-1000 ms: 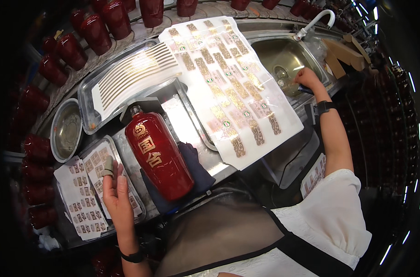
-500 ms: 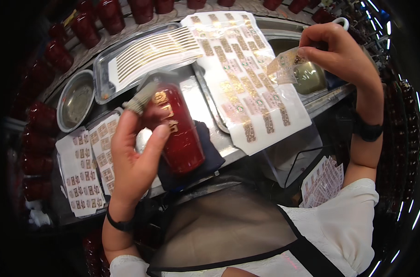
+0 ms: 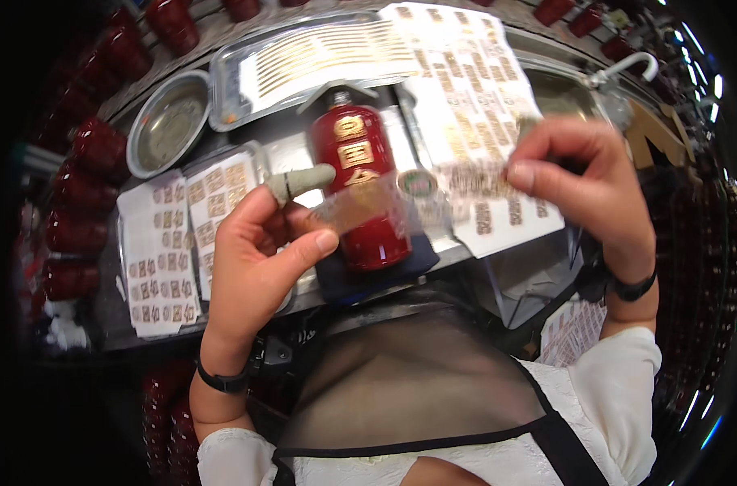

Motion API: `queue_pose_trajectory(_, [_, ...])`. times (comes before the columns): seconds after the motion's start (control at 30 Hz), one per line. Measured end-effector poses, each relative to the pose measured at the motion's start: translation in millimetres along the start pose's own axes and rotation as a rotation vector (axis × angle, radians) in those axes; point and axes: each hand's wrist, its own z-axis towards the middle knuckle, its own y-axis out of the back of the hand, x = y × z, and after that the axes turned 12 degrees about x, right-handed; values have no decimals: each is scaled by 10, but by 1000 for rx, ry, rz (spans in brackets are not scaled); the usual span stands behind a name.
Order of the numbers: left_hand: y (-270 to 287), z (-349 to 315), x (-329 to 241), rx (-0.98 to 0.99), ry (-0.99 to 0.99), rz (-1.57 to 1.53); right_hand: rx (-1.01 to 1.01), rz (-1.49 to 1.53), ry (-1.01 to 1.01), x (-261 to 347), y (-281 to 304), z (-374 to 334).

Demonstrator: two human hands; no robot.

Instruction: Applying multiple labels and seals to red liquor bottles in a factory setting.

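A dark red bottle with raised gold characters and a bare neck stands or lies on a dark blue cloth; I cannot tell which. Across its front stretches a thin translucent decal strip with a gold pattern and a green round mark. My left hand has the strip's left end at its thumb and fingers, its index finger wearing a pale finger cot. At the strip's right end, my right hand pinches it between thumb and fingers, slightly blurred.
White sheets of gold decals lie right of the bottle, more sheets at left. A metal tray bears gold-striped sheets. A metal bowl sits beside it. Several red bottles line the left and back. A basin is at right.
My right hand has brought the decal strip left and down to the bottle. The left hand has moved from the bottle's side to the strip's left end. The view has shifted.
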Motion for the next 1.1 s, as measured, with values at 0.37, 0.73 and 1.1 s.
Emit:
queue_pose_trajectory(0.37, [282,-287,233,-128,155,236,76,310,-132,-761,-721,193])
queue_pose_trajectory(0.73, [158,-13,573,-233,46,102,18,263,-100,-1018,-736,316])
queue_pose_trajectory(1.1, [120,-313,255,-210,46,-39,-27,335,-45,-688,-584,68])
